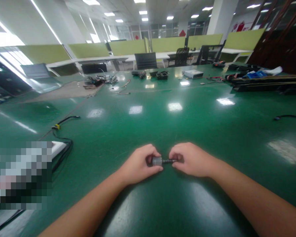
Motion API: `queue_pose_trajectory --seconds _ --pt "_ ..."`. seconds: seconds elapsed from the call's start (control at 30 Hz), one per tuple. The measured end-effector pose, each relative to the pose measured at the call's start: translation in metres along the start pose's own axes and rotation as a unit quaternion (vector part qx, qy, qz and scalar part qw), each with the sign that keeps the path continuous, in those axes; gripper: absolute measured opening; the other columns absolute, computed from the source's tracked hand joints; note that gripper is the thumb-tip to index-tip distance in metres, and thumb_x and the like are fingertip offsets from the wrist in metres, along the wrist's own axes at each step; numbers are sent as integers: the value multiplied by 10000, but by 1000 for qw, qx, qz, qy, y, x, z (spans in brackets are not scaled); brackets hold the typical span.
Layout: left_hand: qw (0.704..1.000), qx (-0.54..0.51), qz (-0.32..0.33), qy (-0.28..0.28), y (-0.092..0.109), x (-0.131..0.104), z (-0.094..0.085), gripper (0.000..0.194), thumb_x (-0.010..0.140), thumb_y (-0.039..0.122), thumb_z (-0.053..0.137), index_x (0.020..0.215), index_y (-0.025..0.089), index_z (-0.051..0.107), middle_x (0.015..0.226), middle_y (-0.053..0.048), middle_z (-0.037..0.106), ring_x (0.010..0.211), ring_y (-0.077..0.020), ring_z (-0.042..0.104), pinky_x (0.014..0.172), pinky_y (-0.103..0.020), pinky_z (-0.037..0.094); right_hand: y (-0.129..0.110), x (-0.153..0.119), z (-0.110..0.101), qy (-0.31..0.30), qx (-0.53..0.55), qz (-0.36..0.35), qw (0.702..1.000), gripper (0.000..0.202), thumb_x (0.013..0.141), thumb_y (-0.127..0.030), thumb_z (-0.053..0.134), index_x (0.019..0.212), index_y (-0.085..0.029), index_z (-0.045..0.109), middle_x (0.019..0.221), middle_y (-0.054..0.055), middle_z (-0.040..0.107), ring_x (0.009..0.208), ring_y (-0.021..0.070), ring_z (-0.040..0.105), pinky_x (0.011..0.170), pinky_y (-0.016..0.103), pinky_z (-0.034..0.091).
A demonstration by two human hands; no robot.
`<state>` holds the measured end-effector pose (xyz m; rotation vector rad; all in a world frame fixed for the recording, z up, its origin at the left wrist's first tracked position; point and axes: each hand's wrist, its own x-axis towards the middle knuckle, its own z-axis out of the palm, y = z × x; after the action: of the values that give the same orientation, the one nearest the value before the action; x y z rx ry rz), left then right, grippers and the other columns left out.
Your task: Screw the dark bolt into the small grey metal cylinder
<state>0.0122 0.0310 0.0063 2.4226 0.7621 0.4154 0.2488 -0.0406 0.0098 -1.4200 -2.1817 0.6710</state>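
Just above the green tabletop [148, 126], near its front edge, is a small part with a grey cylinder [157, 161] and a thin dark ridged rod [166, 161] extending to the right. The cylinder sits between the thumb and fingers of my left hand [144, 163]. My right hand [188, 159] pinches the rod's far end between thumb and fingertips. Both hands are closed, a short stretch of rod showing between them. Whether rod and cylinder are one piece or two, I cannot tell; the right tip is partly hidden by my fingers.
At the left lies a pixelated object [22, 174] beside black cables [64, 148]. A short black cable [289, 117] is at the right. Farther back are a bundle of wires [101, 80], a flat silver box [193, 73] and long dark bars [268, 84].
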Motion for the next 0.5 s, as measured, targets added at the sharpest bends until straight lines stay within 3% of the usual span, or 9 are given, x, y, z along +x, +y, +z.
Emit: queue_pose_trajectory --seconds 0.5 --pt "1000 -2 6 -2 -1 0 -1 228 779 299 792 922 188 654 812 5 577 721 -149 533 656 -247 388 2 -3 -5 -9 2 8 1000 137 753 -98 697 848 -197 696 757 -21 649 657 108 540 610 226 368"
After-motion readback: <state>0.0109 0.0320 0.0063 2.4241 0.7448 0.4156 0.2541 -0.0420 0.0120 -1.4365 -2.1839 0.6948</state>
